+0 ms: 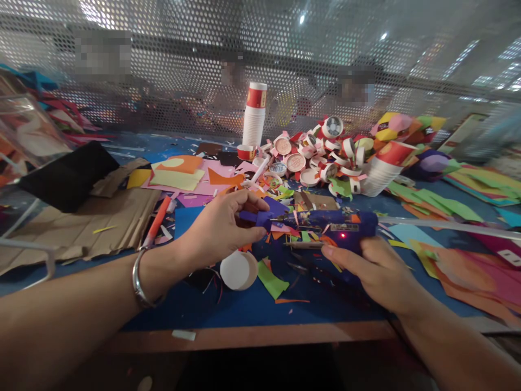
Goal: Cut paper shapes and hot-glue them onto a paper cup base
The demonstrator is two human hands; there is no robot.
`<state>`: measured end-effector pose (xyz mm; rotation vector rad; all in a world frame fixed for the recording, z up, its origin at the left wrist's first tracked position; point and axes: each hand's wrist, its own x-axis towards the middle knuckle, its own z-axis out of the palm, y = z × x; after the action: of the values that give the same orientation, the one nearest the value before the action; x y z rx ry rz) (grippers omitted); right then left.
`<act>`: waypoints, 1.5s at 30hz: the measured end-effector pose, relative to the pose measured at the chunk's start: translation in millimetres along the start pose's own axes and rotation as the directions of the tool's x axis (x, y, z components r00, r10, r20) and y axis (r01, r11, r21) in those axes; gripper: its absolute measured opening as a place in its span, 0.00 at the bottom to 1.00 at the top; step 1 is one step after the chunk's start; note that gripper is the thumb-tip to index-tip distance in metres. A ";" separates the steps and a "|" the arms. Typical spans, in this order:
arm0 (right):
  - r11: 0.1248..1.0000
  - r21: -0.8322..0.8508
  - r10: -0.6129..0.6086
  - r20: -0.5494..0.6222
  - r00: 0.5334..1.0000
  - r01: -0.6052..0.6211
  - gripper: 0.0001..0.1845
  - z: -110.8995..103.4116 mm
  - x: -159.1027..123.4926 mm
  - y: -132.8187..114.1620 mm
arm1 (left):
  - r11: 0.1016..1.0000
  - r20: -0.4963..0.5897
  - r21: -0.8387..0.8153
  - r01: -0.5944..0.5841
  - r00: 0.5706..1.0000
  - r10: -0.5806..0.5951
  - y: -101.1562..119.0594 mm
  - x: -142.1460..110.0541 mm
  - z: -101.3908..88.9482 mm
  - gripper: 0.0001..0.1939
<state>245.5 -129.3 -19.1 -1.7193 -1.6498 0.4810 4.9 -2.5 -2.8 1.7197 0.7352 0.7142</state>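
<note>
My right hand (pixel 378 266) is wrapped round the handle of a blue hot glue gun (pixel 342 221), whose small red light is lit. Its nozzle points left and meets a small purple paper piece (pixel 264 218). That piece is pinched between the thumb and fingers of my left hand (pixel 228 222); part of it is hidden behind the fingers. Below my left hand lie round white discs (pixel 236 270) on the blue table. A green paper scrap (pixel 272 279) lies to their right. Under the glue gun, dark-handled scissors (pixel 309 267) are partly hidden.
A tall stack of paper cups (pixel 254 117) stands at the back, and another stack (pixel 385 168) leans at the right. Between them is a heap of cut cup bottoms (pixel 296 162). Cardboard (pixel 89 222) covers the left; coloured paper (pixel 468 266) lies right. Perforated metal panels (pixel 175 70) rise behind.
</note>
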 end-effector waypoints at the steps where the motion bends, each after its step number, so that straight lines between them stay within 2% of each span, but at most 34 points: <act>1: 1.000 -0.006 -0.008 -0.003 1.000 0.008 0.21 0.0 0.0 -0.3 | 1.000 0.001 -0.002 0.000 1.000 0.000 0.0 -0.2 -0.1 0.16; 6: 0.999 -0.023 -0.025 -0.006 1.000 0.025 0.17 0.7 1.4 -4.6 | 1.000 -0.002 0.013 -0.007 1.000 0.007 0.8 -1.1 -0.1 0.16; 13: 0.997 -0.059 -0.042 -0.008 0.999 0.041 0.21 0.5 3.4 -8.3 | 1.000 -0.005 0.024 -0.009 1.000 0.009 1.0 -0.2 0.4 0.16; 34: 0.993 -0.036 -0.109 0.024 0.994 0.110 0.14 2.0 3.1 -4.0 | 0.999 -0.014 0.028 -0.021 1.000 0.022 0.4 -0.7 0.7 0.16; 41: 0.997 -0.028 -0.076 0.020 0.997 0.077 0.19 2.4 3.1 -4.3 | 0.998 -0.020 0.037 -0.048 0.999 0.048 0.5 -1.4 -0.1 0.16; 45: 1.000 -0.005 -0.012 0.021 1.000 0.012 0.20 2.1 5.7 -6.4 | 0.996 -0.021 0.001 -0.084 0.996 0.084 -2.5 0.6 -0.7 0.17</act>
<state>240.1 -123.7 -15.0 -1.7125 -1.6762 0.4913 4.5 -1.1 -5.0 1.7537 0.6811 0.7911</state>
